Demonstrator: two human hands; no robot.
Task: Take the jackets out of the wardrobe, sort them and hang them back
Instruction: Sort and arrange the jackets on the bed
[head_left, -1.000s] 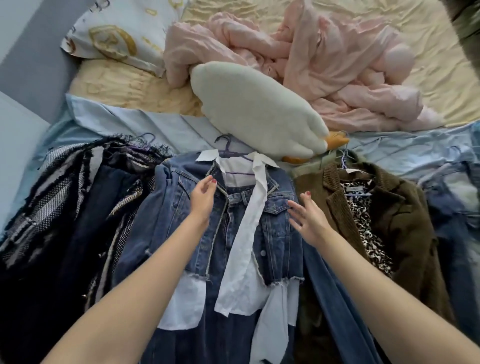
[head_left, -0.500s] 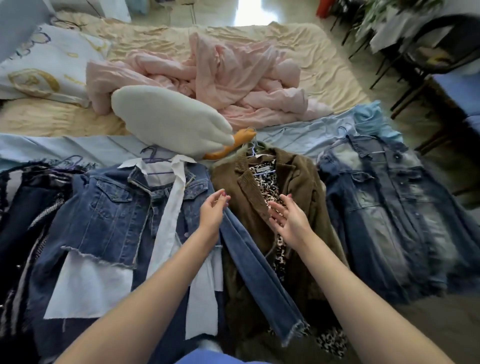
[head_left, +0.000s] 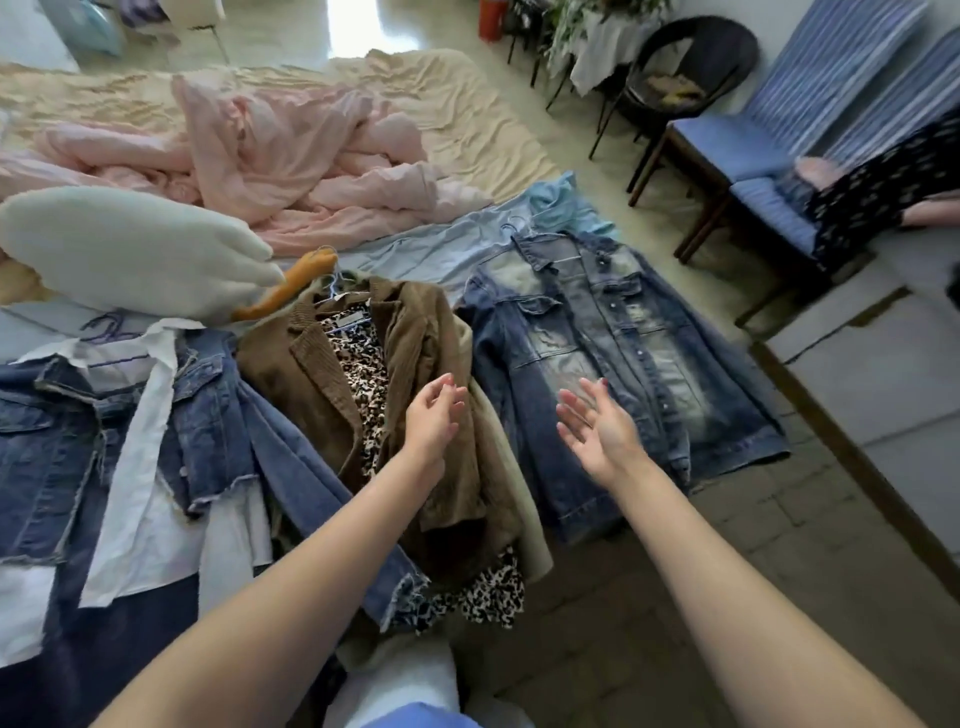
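Jackets are all out & laid in a row on the bed's near edge, most w/ hangers visibly still in the collars, so this looks like the sorting stage, nothing hung back yet.

Far left: cropped denim jacket (head_left: 119, 415) over a white shirt, one long sleeve trailing right across its neighbour. Behind it a white goose plush (head_left: 124, 249), orange beak touching the next jacket's collar. Centre: brown corduroy jacket (head_left: 415, 353) w/ leopard lining, front flopped open, hem hanging off the bed's near edge.

Left hand (head_left: 434, 415) hovers just over the brown jacket's right front, fingers loosely bent, gripping nothing. Right hand (head_left: 597, 431) is near it, palm turned up, fingers spread, also empty, over the left sleeve of the faded denim jacket (head_left: 613, 343) lying flat at the right end.

My guess: she's about to deal w/ the faded one or the brown one. To do it well: grab by the hanger hook or both shoulders, not a sleeve, or it'll slide off the hanger. Free the trailing denim sleeve first so lifting the brown one doesn't drag the left jacket. Keep denims together, brown apart. Mind the hems near the floor.

Far right: blue striped chairs (head_left: 769, 156), wicker chair beyond.
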